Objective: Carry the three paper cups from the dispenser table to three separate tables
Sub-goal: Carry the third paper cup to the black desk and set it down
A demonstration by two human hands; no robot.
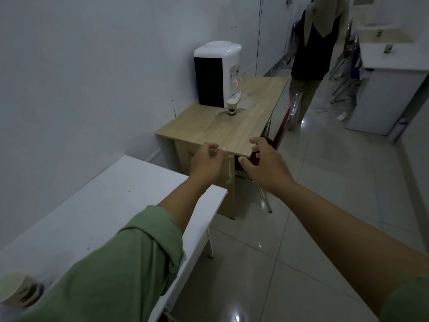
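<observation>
One paper cup stands upright on the wooden dispenser table, just in front of the white water dispenser. A second paper cup sits on the white table at the bottom left corner, blurred. Both my arms reach forward over the gap between the tables. My left hand is empty with its fingers loosely curled. My right hand is empty with fingers spread, near the wooden table's front corner. No third cup is visible.
A person in dark clothes stands beyond the wooden table on the tiled floor. A red chair is tucked at that table's right side. More white tables and chairs stand at the far right.
</observation>
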